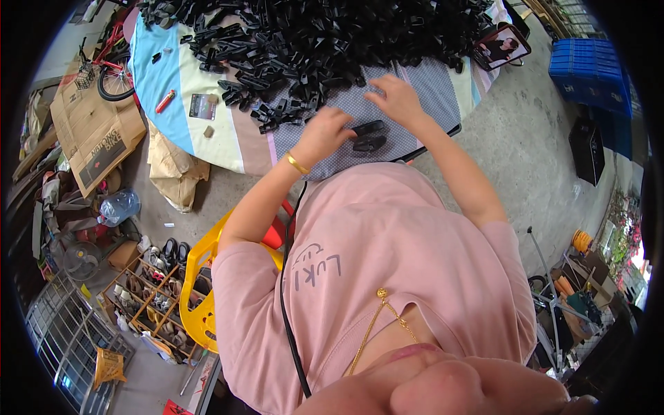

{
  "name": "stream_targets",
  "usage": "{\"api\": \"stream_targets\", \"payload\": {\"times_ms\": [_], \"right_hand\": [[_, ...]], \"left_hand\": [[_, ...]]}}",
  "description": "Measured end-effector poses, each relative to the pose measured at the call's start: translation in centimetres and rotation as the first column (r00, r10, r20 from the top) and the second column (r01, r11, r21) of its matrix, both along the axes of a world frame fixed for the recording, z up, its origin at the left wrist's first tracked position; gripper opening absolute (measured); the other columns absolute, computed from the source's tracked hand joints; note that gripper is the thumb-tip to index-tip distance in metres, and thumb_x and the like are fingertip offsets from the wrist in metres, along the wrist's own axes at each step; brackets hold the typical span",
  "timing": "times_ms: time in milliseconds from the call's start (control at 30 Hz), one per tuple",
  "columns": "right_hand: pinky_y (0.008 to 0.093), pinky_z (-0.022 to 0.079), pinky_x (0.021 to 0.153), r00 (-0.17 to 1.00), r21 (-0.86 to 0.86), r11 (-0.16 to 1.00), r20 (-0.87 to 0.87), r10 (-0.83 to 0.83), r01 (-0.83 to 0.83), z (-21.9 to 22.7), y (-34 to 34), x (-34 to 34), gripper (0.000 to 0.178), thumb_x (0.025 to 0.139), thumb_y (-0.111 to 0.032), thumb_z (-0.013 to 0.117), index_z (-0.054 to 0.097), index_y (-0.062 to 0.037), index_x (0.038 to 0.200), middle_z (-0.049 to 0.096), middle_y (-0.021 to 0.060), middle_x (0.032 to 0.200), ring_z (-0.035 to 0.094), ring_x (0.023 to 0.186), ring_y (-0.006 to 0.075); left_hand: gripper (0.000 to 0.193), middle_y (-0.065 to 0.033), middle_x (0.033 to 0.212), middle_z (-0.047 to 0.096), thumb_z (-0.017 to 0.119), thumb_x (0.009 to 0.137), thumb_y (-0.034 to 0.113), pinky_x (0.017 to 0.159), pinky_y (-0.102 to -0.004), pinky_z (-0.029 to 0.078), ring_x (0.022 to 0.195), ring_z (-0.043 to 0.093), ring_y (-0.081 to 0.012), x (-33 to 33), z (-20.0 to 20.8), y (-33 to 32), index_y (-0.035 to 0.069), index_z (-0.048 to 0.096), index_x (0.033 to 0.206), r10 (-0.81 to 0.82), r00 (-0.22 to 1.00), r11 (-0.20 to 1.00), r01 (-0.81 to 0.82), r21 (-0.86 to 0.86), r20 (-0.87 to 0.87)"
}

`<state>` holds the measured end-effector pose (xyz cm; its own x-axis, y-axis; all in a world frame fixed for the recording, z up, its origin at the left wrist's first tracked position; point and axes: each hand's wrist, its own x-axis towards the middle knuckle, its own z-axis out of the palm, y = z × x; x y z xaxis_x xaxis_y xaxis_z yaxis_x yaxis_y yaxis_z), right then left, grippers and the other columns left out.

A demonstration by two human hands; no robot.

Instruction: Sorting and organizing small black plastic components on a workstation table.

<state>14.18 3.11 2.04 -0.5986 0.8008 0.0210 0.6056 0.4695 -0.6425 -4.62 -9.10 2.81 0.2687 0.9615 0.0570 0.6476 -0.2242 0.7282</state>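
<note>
A large heap of black plastic clip-like pieces (304,41) covers the far part of the table. Two longer black pieces (369,135) lie side by side near the front edge. My left hand (324,138), with a gold bangle at the wrist, is curled, its fingertips close beside those two pieces; anything inside the fingers is hidden. Over the grey dotted cloth (429,90), my right hand (398,100) points left toward the heap's near edge. Its thumb and forefinger are bent and look apart, with nothing visible between them.
A striped cloth (235,149) covers the rounded table, with a red lighter (165,102) and a small card (203,106) at left. A phone (501,48) leans at the right. A black cable (285,304) runs down my shirt. A yellow chair (197,304) stands at my left.
</note>
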Motion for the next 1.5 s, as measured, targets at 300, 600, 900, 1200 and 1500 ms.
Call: {"api": "stream_targets", "payload": {"times_ms": [300, 600, 900, 1200, 1500], "right_hand": [[0.0371, 0.051, 0.081, 1.0, 0.203, 0.979, 0.03, -0.008, 0.001, -2.7, 1.7, -3.0, 0.041, 0.076, -0.023, 0.071, 0.058, -0.0064, 0.111, 0.061, 0.0083, 0.103, 0.059, 0.098, 0.0281], [0.0352, 0.051, 0.077, 0.996, 0.274, 0.962, 0.088, -0.027, 0.002, -1.8, 1.2, -3.1, 0.028, 0.075, -0.02, 0.071, 0.066, -0.0043, 0.097, 0.062, 0.0082, 0.096, 0.061, 0.091, 0.0262], [0.0355, 0.051, 0.069, 0.972, 0.042, 0.997, -0.229, -0.049, 0.06, -1.8, 0.1, 2.5, 0.029, 0.071, -0.013, 0.072, 0.066, -0.0032, 0.097, 0.064, 0.009, 0.086, 0.061, 0.074, 0.0268], [0.0365, 0.048, 0.074, 0.98, 0.103, 0.995, -0.201, 0.012, 0.009, 0.5, -1.6, 3.3, 0.027, 0.073, -0.017, 0.072, 0.068, -0.0044, 0.097, 0.062, 0.0074, 0.086, 0.058, 0.084, 0.0265], [0.0341, 0.048, 0.074, 0.98, 0.214, 0.965, -0.091, 0.178, -0.155, -0.5, -1.5, 2.0, 0.025, 0.075, -0.013, 0.071, 0.068, -0.0052, 0.098, 0.059, 0.0051, 0.088, 0.056, 0.086, 0.0238]], "left_hand": [[0.033, -0.0045, 0.11, 0.061, 0.059, 0.077, 0.005, 0.086, -0.04, 0.044, 0.106, 0.052, -0.0281, -15.3, -1.0, 2.0, 0.013, 0.065, 0.109, 0.489, 0.643, 0.871, -0.327, 0.367, -0.589], [0.027, -0.0102, 0.101, 0.064, 0.068, 0.083, 0.012, 0.068, -0.0324, 0.051, 0.082, 0.063, -0.0217, -10.5, 1.5, 3.6, 0.002, 0.061, 0.108, 0.598, 0.801, 0.79, -0.584, -0.184, 0.028], [0.037, -0.0088, 0.1, 0.061, 0.065, 0.083, -0.001, 0.075, -0.0279, 0.056, 0.089, 0.062, -0.0153, 0.4, -1.0, 5.2, 0.001, 0.053, 0.119, 0.514, 0.54, 0.849, -0.21, -0.485, 0.666], [0.023, -0.0087, 0.093, 0.058, 0.077, 0.069, 0.015, 0.075, -0.0364, 0.048, 0.087, 0.055, -0.0282, 2.6, -1.4, 3.5, 0.007, 0.069, 0.089, 0.434, 0.896, 0.86, -0.384, 0.335, -0.088], [0.022, -0.0077, 0.093, 0.061, 0.073, 0.068, 0.009, 0.079, -0.0365, 0.048, 0.089, 0.054, -0.0282, 0.7, -2.1, 2.5, 0.004, 0.069, 0.09, 0.332, 0.939, 0.919, -0.302, 0.253, -0.088]]}}
